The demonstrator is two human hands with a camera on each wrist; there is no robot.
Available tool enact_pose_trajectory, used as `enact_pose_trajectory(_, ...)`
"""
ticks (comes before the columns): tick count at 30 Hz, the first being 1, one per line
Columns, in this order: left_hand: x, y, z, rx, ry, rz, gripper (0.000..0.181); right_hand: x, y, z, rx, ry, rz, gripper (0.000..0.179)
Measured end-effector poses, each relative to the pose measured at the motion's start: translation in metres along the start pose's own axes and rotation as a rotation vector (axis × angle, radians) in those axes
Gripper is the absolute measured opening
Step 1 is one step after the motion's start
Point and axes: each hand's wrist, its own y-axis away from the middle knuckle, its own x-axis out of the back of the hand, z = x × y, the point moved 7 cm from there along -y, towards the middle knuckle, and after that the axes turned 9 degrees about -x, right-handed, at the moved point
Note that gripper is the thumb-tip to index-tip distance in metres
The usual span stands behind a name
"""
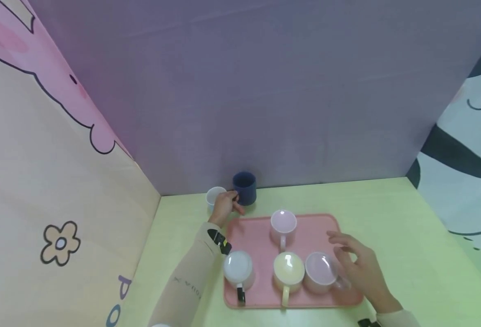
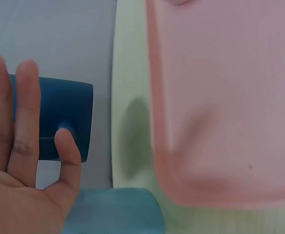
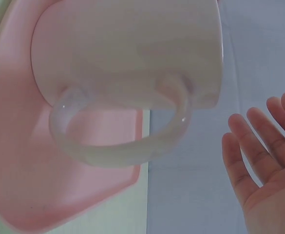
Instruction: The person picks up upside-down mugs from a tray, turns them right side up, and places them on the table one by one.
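Note:
Thumb and index finger of my left hand pinch the dark blue mug by its handle at the back. The other fingers stretch out before the mug in the left wrist view, and its base shows above the tabletop. A pale blue cup stands just left of that hand, partly covered by it. My right hand hovers with loose, spread fingers beside the pale lilac mug, close to its handle. In the right wrist view this mug's handle lies apart from the fingers, which hold nothing.
A pink tray carries the lilac mug, a pink mug at the back, a yellow mug in front and a white mug with a black handle. Behind the pale green table rises a purple-grey wall.

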Motion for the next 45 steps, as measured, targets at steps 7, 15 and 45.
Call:
enact_pose_trajectory(7, 0.001, -0.002, -0.011, 0.019, 0.022, -0.002, 0.033, -0.003, 0.003, 0.005, -0.013, 0.010, -0.017, 0.029)
enact_pose_trajectory(15, 0.002, -0.002, -0.020, 0.041, -0.007, -0.024, 0.036, -0.003, 0.006, 0.009, -0.036, 0.028, -0.008, 0.035)
enact_pose_trajectory(45, -0.006, 0.004, -0.051, 0.148, 0.023, -0.056, 0.035, -0.001, 0.020, 0.015, -0.172, 0.054, -0.012, 0.024)
